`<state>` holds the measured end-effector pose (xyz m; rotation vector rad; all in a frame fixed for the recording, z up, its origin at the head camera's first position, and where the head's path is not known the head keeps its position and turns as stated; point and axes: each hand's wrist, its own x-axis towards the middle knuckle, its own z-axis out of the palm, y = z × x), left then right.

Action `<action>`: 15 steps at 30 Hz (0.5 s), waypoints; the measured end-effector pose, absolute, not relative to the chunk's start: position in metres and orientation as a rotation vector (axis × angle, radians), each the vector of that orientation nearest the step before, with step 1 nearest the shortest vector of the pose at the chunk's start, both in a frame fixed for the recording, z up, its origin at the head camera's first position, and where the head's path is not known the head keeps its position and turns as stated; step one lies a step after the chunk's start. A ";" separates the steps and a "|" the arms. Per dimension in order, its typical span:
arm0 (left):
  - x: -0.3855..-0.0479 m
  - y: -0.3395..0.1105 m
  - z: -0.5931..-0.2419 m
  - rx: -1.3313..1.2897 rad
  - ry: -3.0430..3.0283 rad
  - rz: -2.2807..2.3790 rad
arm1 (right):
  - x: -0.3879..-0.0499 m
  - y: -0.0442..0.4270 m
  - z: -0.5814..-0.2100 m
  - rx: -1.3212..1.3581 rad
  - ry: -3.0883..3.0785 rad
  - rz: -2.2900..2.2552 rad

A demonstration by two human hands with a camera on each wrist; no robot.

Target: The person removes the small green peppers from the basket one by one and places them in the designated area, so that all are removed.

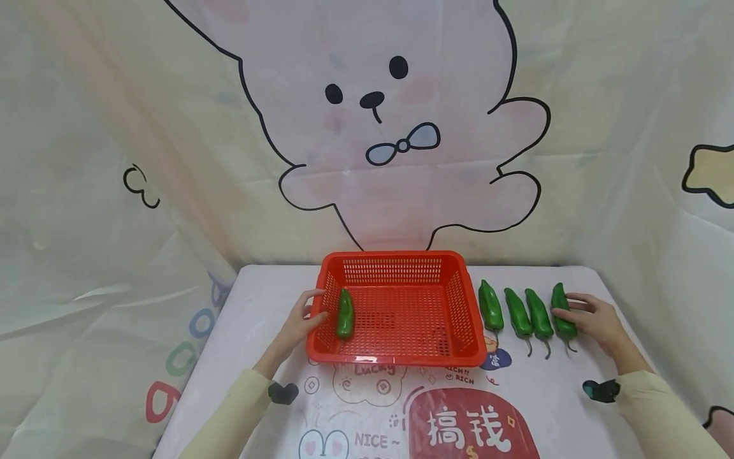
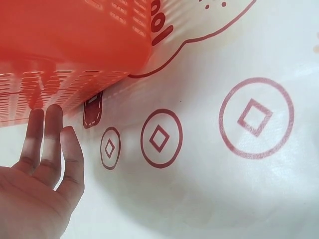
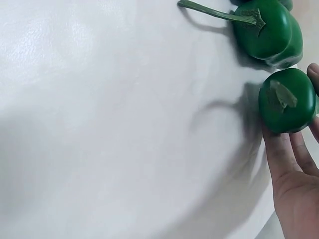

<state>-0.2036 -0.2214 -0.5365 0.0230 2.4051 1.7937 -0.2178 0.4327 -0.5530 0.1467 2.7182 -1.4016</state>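
Note:
A red plastic basket (image 1: 395, 361) with slotted walls stands on the table, with one green pepper (image 1: 345, 313) lying inside at its left. My left hand (image 1: 302, 322) rests at the basket's left rim. In the left wrist view its fingers (image 2: 53, 129) are fairly straight against the outer wall; the thumb is out of sight there. On the right, my right hand (image 1: 596, 322) grips the rightmost green pepper (image 1: 562, 312) between thumb and fingers. The right wrist view shows this pepper (image 3: 286, 102) stem end on, its shadow falling to the left.
Between the basket and my right hand lie more green peppers, one (image 1: 490, 306) nearest the basket and a close pair (image 1: 538, 314) further right. The white table cover (image 1: 367, 414) bears printed drawings. A curtain (image 1: 401, 204) with a cartoon bear hangs behind the table.

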 end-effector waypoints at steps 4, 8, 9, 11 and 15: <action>-0.203 -0.221 -0.536 0.020 2.407 1.791 | -0.218 0.430 -0.554 0.140 2.760 -1.368; -0.204 -0.221 -0.536 0.040 2.401 1.799 | -0.218 0.429 -0.556 0.116 2.815 -1.323; -0.204 -0.221 -0.536 0.043 2.401 1.801 | -0.218 0.429 -0.557 0.111 2.828 -1.305; -0.204 -0.221 -0.537 0.048 2.399 1.804 | -0.218 0.428 -0.557 0.107 2.834 -1.293; -0.204 -0.221 -0.537 0.048 2.394 1.811 | -0.217 0.427 -0.557 0.108 2.840 -1.260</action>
